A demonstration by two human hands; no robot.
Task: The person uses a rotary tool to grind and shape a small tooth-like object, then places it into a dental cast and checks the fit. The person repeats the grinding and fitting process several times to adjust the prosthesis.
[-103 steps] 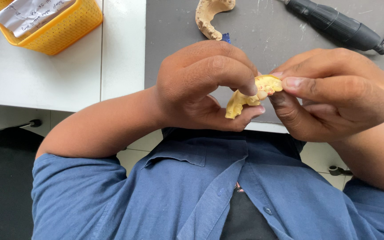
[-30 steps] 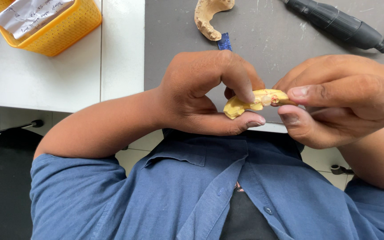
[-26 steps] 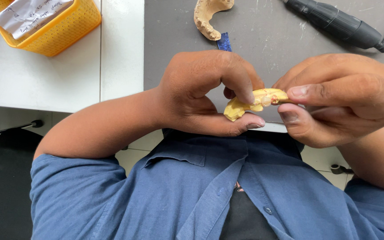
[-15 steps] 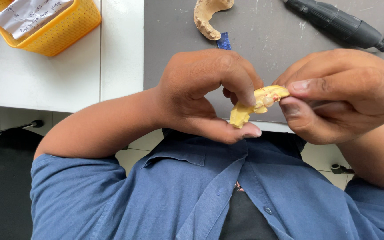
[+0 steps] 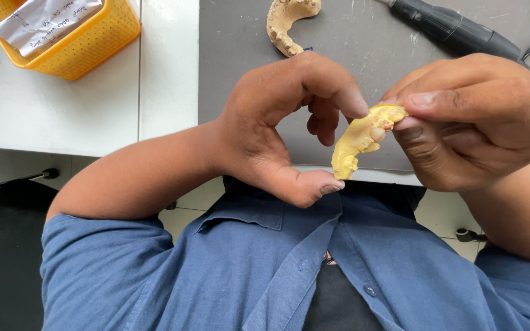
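The right hand (image 5: 480,122) pinches a yellow dental cast (image 5: 363,140) between thumb and forefinger at the cast's upper end, holding it in the air just in front of the chest, above the near edge of the grey mat (image 5: 363,55) on the counter (image 5: 81,116). The cast hangs tilted, its lower end pointing down toward the blue shirt (image 5: 216,270). The left hand (image 5: 277,122) is curled beside it, forefinger tip near the cast's upper part and thumb tip just beside its lower end; whether either tip actually touches the cast cannot be told from this view, so the grip looks to belong to the right hand alone. As a judgement, the work in hand appears to be close inspection or fingertip handling of the cast, and it seems to be in the middle of that, not near an end: the cast is off the counter, and no tool is being used on it. A 2nd, paler cast (image 5: 289,21) lies untouched on the mat farther back, and a dark handheld rotary tool (image 5: 455,30) rests to its right, well apart from both hands. A yellow basket (image 5: 87,46) holding folded paper (image 5: 44,18) sits at the far left.
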